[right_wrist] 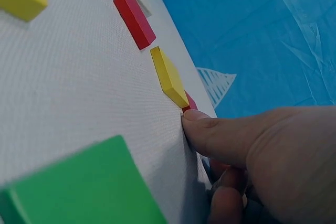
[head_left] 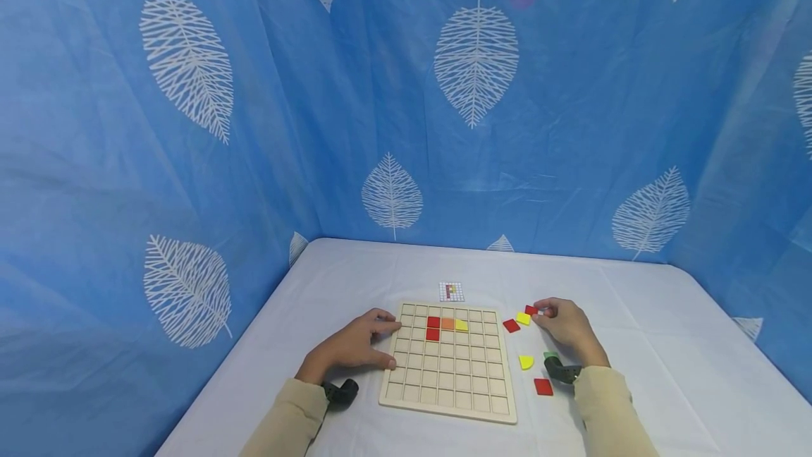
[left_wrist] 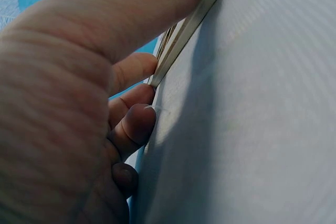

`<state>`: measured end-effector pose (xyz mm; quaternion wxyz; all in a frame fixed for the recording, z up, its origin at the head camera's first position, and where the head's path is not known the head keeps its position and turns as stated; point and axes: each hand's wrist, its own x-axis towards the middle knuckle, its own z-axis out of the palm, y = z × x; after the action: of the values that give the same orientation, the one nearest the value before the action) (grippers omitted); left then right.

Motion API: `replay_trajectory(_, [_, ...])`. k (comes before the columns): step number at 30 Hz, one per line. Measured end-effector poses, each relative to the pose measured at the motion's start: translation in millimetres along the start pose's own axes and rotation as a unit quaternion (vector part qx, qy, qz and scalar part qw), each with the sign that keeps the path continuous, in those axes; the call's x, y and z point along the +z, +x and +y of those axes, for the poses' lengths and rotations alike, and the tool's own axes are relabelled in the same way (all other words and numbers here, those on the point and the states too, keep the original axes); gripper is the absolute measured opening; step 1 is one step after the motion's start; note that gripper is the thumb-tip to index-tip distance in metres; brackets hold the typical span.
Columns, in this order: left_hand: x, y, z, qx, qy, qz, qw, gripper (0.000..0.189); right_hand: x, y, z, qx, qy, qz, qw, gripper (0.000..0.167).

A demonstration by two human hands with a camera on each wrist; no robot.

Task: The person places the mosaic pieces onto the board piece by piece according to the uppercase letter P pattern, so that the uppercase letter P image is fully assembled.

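Note:
My left hand (head_left: 355, 344) touches the left edge of a wooden grid board (head_left: 444, 411), thumb and fingertips spread along it. In the left wrist view the thumb and fingertips meet the board's rim (left_wrist: 184, 35). Two red squares (head_left: 433, 334), an orange square (head_left: 447, 324) and a yellow piece (head_left: 462, 325) lie in its upper cells. Right of the board, my right hand (head_left: 567, 326) pinches a red tile (head_left: 531, 309), mostly hidden by the thumb in the right wrist view. Against that tile lies a yellow tile (right_wrist: 169, 77), with another red tile (right_wrist: 135, 22) beyond.
A small printed pattern card (head_left: 451, 292) lies behind the board. Nearer me, on the right, are a rounded yellow piece (head_left: 526, 362), a green piece (right_wrist: 89, 187) partly hidden by the wrist camera, and a red square (head_left: 543, 387). A white cloth (head_left: 666, 358) covers the table.

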<state>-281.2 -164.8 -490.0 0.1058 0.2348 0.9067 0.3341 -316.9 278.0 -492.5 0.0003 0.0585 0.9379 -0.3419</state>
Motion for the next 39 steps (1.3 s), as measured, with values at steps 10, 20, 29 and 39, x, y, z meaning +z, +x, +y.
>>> replay_trajectory(10, [0.4,0.3,-0.3,0.005,0.003,0.001,1.0000,0.083,0.2,-1.0,-1.5,0.004,-0.001,-0.003,1.0000,0.039])
replay_trajectory(20, [1.4,-0.4,-1.1,-0.001,0.001,0.001,1.0000,0.084,1.9,1.6,1.1,0.007,-0.010,0.000,0.9999,0.039])
replay_trajectory(29, [0.8,-0.3,0.1,0.002,-0.005,0.001,1.0000,0.084,0.8,4.2,4.1,0.009,-0.009,-0.004,0.9999,0.042])
replay_trajectory(39, [0.7,0.7,1.1,-0.004,0.003,0.003,1.0000,0.083,-7.6,1.4,-2.6,-0.027,-0.002,0.012,0.9996,0.040])
